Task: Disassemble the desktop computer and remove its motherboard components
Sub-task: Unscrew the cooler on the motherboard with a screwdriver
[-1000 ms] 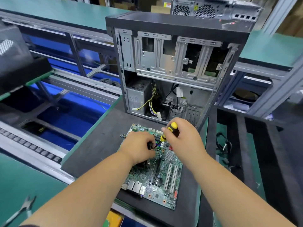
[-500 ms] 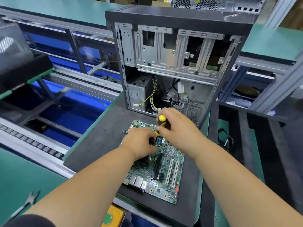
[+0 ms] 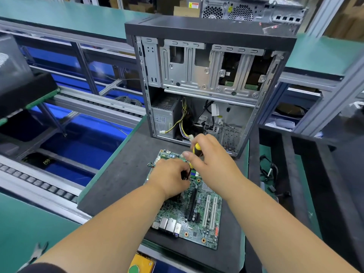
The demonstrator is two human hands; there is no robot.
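Note:
A green motherboard (image 3: 199, 217) lies flat on the black mat (image 3: 126, 174) in front of me. My right hand (image 3: 211, 162) grips a yellow-and-black screwdriver (image 3: 196, 149), its tip pointing down at the board's upper middle. My left hand (image 3: 170, 178) rests on the board beside the tip, fingers curled around something small and dark that I cannot make out. The open desktop case (image 3: 208, 81) stands upright behind the board, with a power supply (image 3: 165, 117) and loose yellow cables (image 3: 182, 119) inside.
Roller conveyor rails (image 3: 39, 184) and blue bins run along the left. Pliers (image 3: 37, 253) lie on the green bench at lower left. Loose black cables (image 3: 268, 172) sit in a tray to the right. Another computer chassis (image 3: 250, 8) stands behind the case.
My right hand has brought the screwdriver from a slanted hold to nearly upright and shifted slightly left, closer to my left hand. The left hand stays on the board.

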